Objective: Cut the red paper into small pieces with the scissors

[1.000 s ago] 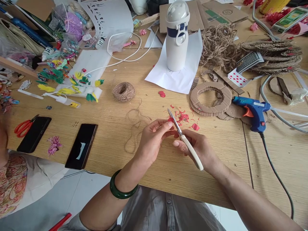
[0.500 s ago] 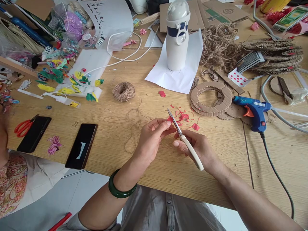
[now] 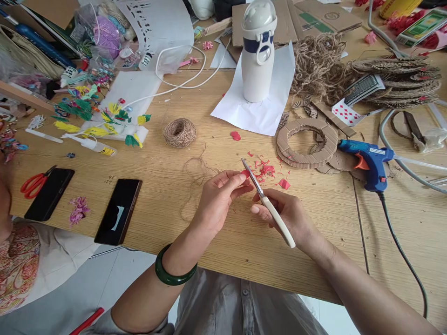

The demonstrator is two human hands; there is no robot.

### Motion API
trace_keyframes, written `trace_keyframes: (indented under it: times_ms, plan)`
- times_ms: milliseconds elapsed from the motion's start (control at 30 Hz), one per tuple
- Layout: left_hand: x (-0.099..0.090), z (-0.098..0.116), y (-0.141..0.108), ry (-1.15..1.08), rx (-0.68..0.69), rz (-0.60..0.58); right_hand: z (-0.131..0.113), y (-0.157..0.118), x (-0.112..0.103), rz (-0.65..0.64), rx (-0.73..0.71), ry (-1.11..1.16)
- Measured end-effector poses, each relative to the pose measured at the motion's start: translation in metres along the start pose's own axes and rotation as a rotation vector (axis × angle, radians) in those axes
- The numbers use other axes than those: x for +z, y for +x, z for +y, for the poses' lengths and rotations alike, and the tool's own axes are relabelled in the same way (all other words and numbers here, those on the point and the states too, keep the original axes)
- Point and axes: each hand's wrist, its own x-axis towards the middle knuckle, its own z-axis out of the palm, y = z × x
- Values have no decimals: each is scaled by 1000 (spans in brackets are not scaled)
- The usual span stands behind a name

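My left hand (image 3: 220,195) pinches a small red piece of paper (image 3: 245,173) between thumb and fingers; most of the piece is hidden. My right hand (image 3: 286,214) is closed around a pair of white-handled scissors (image 3: 275,218). Their metal blades point up and to the left and lie against the red piece. Just beyond the blades, red scraps (image 3: 267,170) are scattered on the wooden table (image 3: 237,242). Two or so rounded red pieces (image 3: 235,135) rest farther off. Left of my left hand, loose twine trails from a ball of twine (image 3: 179,132).
A white bottle (image 3: 257,56) stands on white paper (image 3: 230,109). At right are a cardboard ring (image 3: 307,142) and a blue glue gun (image 3: 370,160) with its cord. Two phones (image 3: 118,211) and red-handled scissors (image 3: 33,185) lie left, near another person's arm (image 3: 4,204).
My left hand has shifted very slightly left with the red piece. The scissor tips have moved a touch left too; the rest looks the same.
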Motion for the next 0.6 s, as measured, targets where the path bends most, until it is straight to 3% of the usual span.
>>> trace_keyframes:
  times_ms: [600]
  plan:
    - [1, -1, 1, -12, 14, 10, 0, -1, 1, -4, 12, 2]
